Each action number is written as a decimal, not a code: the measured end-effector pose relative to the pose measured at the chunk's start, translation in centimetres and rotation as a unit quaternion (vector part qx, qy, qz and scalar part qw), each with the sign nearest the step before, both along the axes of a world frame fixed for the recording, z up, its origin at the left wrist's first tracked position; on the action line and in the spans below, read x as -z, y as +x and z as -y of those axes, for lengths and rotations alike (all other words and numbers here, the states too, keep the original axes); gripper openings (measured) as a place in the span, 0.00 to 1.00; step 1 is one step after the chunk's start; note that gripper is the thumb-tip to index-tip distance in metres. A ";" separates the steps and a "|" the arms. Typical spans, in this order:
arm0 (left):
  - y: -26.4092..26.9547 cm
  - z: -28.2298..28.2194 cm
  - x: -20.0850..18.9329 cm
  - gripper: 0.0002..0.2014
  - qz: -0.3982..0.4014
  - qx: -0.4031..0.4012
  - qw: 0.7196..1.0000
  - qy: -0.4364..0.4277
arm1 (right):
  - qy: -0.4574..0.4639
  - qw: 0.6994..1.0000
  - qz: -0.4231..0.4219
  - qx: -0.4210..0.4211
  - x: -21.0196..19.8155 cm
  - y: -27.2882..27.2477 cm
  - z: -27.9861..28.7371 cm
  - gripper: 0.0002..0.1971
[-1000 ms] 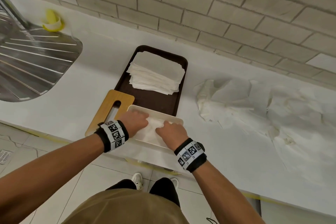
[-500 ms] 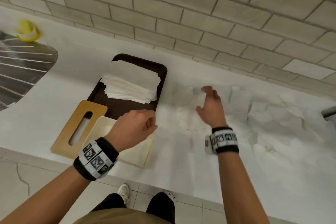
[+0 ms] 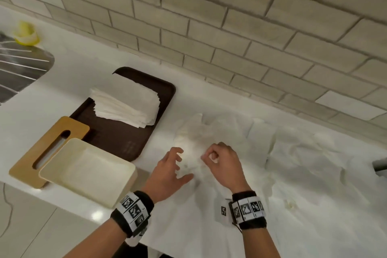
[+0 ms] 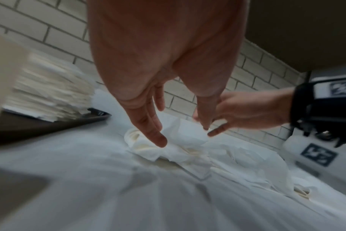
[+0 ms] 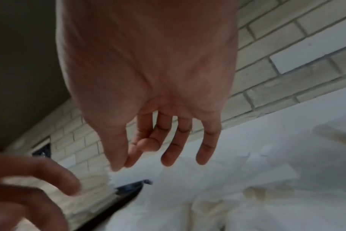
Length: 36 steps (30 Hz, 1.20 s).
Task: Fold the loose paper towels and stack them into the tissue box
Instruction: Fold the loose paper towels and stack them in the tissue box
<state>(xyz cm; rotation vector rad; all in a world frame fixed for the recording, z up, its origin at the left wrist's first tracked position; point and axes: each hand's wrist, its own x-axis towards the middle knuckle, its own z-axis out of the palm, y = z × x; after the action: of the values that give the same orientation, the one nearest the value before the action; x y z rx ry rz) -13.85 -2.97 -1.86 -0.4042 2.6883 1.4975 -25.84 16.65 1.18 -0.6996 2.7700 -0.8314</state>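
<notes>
Loose paper towels (image 3: 240, 136): crumpled heap on desk (image 3: 73, 81), right of tray. Left hand (image 3: 167, 172) over heap, grip wide, fingers spread. Right hand (image 3: 224, 163) pinching a sheet. Tissue box (image 3: 88, 172) at desk's front edge.

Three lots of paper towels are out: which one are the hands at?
The crumpled loose pile on the bare counter, right of the tray. Both hands hover over its near-left edge. The neat stack lies on the tray; the box holds flat ones.
</notes>
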 end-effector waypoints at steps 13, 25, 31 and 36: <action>-4.5 -3.6 1.9 0.13 -0.033 -0.022 0.998 -0.045 | 0.273 0.934 -0.136 -0.189 1.4 -12.2 3.1 0.24; -5.1 -5.1 -5.9 0.43 -0.127 -0.118 0.920 0.351 | -0.261 0.956 0.127 0.026 -9.0 -2.2 -1.8 0.11; -4.7 -4.5 -7.7 0.28 -0.031 -0.129 0.901 0.412 | -0.285 0.951 0.103 0.068 -6.2 -0.6 -2.0 0.10; -5.0 -3.1 -6.9 0.11 0.049 -0.078 0.928 0.360 | -0.242 0.960 0.131 0.053 -4.3 -0.6 -1.7 0.10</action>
<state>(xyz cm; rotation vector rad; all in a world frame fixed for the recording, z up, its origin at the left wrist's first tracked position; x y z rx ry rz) -18.83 0.15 5.09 -0.6174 1.8625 2.2717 -26.40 18.30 5.45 -0.4616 2.3963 -1.5325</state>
